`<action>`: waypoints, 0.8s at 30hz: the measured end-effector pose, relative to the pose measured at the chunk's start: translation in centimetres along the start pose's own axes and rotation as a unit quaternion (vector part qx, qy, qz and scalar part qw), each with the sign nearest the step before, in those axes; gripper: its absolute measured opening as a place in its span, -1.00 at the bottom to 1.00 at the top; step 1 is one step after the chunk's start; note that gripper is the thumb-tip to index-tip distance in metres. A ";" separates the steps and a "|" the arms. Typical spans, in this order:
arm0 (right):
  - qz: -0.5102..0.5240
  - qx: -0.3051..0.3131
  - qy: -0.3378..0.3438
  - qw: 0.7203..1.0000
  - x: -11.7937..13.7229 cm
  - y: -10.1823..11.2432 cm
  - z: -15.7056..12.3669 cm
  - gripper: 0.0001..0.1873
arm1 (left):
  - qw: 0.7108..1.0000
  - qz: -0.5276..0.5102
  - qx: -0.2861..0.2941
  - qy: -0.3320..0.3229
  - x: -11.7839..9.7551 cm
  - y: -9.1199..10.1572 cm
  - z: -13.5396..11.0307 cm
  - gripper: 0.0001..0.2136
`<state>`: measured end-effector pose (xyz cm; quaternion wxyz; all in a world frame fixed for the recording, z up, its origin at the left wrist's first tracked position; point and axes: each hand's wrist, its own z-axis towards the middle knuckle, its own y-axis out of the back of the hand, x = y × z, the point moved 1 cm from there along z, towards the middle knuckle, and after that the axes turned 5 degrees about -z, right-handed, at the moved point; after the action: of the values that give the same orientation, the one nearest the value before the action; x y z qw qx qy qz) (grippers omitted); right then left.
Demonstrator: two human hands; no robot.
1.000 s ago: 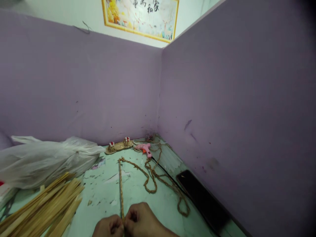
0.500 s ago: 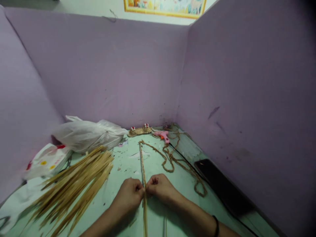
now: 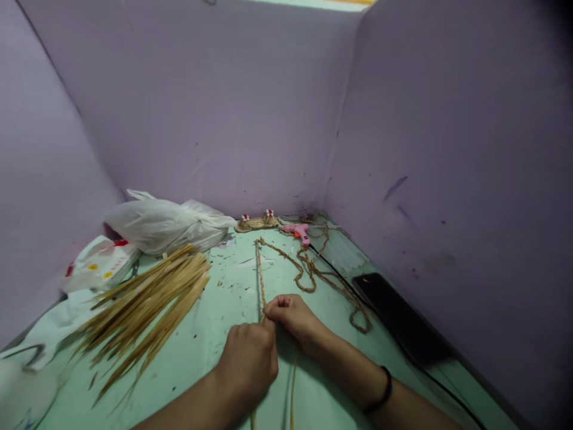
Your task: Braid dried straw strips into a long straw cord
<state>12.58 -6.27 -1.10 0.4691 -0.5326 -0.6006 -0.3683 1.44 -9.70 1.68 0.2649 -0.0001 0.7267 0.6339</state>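
Observation:
A thin braid of straw-coloured fibre [image 3: 261,276] runs from a knot at the far side of the green surface towards me. My right hand [image 3: 293,316] pinches it with thumb and index finger at its near part. Just below, my left hand [image 3: 250,358] is closed around the fibre strands, its knuckles up, and hides most of them. Loose strands [image 3: 293,394] come out below my hands towards the bottom edge. From the far knot a brown twisted cord [image 3: 290,260] trails off to the right in loops.
Flat dry straw strips [image 3: 156,310] lie fanned at left, near a white plastic bag [image 3: 170,224] and a white packet [image 3: 105,263]. At the back sit a woven piece [image 3: 256,224] and a pink glue gun [image 3: 298,232]. A black phone [image 3: 403,319] lies along the right wall.
My left hand has turned over and moved slightly nearer to me, closing round the strands. My right hand stays pinched on the braid. The view has tilted down.

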 end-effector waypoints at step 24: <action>-0.427 -0.017 0.223 0.876 -0.2 1.5 0.3 -0.84 | 0.819 -0.542 0.029 0.185 2.9 -1.3 3.7 -0.92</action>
<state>13.99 -5.78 -1.48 0.3786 -0.1355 -0.6430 -0.6518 0.81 -5.60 -0.86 0.4263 -0.5038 0.6628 0.3539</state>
